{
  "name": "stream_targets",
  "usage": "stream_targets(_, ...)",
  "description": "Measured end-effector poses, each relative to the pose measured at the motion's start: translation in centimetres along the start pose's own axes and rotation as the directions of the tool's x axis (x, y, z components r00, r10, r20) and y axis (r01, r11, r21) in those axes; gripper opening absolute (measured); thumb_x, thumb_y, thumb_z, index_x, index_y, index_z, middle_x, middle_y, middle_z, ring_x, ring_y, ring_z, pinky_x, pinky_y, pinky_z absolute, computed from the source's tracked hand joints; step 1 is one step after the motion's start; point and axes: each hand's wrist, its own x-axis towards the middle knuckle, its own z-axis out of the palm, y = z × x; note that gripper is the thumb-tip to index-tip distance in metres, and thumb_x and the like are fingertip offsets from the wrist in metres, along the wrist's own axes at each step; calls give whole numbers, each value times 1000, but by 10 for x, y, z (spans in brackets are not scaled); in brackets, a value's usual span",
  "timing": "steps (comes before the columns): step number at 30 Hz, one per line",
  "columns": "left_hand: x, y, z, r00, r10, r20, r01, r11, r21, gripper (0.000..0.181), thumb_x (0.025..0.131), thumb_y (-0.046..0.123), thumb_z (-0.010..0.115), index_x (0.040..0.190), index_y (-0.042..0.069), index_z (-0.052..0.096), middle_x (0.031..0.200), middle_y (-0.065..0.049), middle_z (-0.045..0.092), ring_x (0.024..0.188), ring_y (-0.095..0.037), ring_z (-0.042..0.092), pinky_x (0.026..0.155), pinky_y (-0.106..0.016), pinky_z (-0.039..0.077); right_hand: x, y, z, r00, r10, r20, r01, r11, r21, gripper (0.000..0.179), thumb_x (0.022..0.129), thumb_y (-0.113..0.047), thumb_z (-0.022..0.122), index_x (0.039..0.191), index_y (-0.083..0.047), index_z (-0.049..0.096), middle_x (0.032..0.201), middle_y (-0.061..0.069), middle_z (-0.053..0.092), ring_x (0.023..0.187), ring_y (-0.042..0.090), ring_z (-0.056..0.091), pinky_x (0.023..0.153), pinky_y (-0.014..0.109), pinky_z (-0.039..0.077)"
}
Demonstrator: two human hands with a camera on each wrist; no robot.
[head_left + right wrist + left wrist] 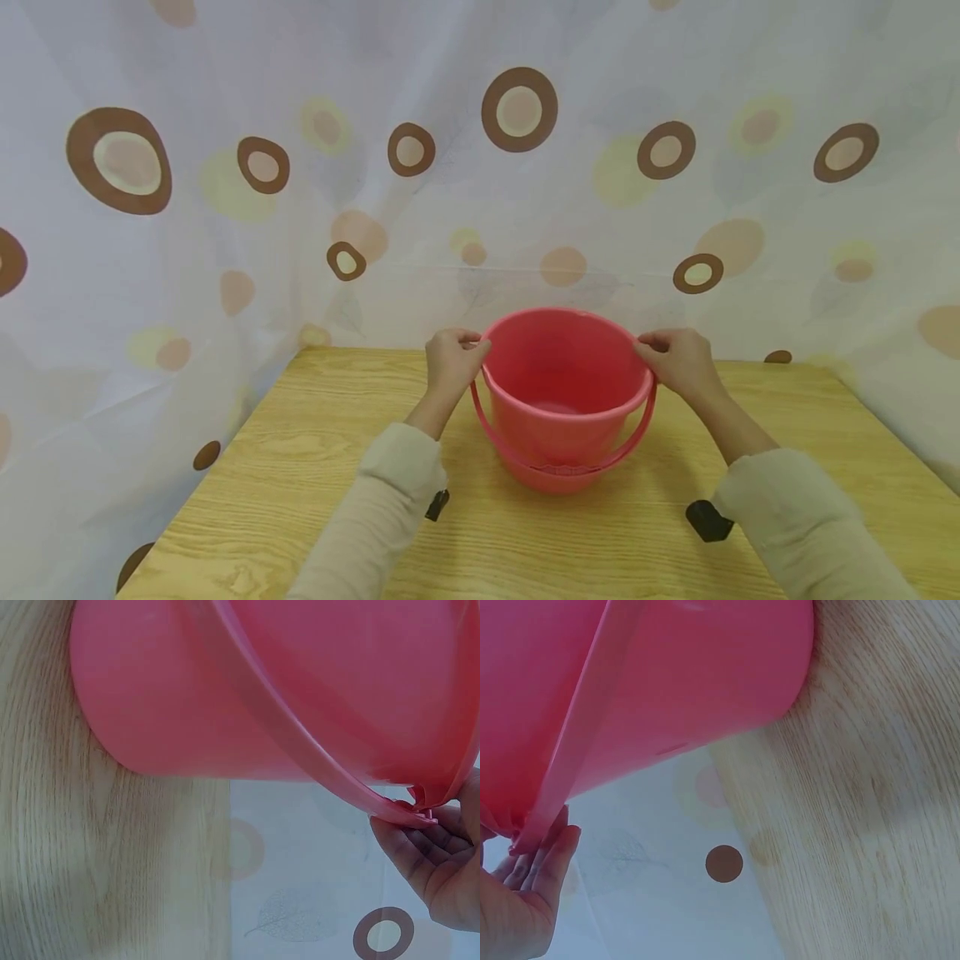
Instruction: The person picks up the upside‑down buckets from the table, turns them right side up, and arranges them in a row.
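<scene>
A pinkish-red plastic bucket (558, 437) stands upright on the wooden table, its mouth facing up. Its handle (562, 471) hangs down across the front. My left hand (453, 360) grips the left side of the rim, where the handle joins. Opposite it, my right hand (681, 360) holds the right side of the rim at the other joint. In the left wrist view the fingers (555, 859) lie beside the handle's end. The right wrist view shows the fingers (409, 851) under the handle's other end, with the thumb near the rim. I see nothing inside the bucket.
The light wooden table (322, 450) extends on both sides of the bucket. A white sheet (450, 208) with brown and yellow circles hangs behind and around it. A small black object (708, 521) shows by the right sleeve, another (437, 505) by the left.
</scene>
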Motion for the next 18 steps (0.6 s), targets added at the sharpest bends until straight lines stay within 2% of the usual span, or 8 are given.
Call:
stream_targets(5,0,-8,-3,998,53,36,-52,998,-48,21,85,13,58,90,-3,72,82,-17,72,67,-22,69,56,-23,54,-2,5,-1,999,23,37,-25,998,51,39,93,-22,53,112,12,60,95,28,67,61,11,67,59,30,57)
stream_targets(11,-2,-19,-10,990,141,15,-141,990,30,24,88,17,55,83,3,74,76,-10,72,68,-18,63,58,-21,46,-8,9,-3,999,-6,54,2,998,66,46,96,-31,48,116,8,60,92,23,68,63,0,59,59,25,56)
stream_targets(14,-5,-23,-12,984,179,19,-180,983,39,25,89,18,55,84,2,74,77,-12,72,69,-19,61,60,-23,46,-12,10,-3,999,-31,26,30,999,38,43,98,-31,43,115,4,62,90,21,68,66,5,56,59,25,52)
stream_targets(18,-9,-29,-16,981,187,43,-189,981,34,25,91,18,54,87,3,74,79,-12,71,69,-18,60,63,-26,48,-16,12,-5,999,-45,-17,45,999,-11,44,99,-31,37,112,1,64,93,20,66,80,21,54,66,32,45)
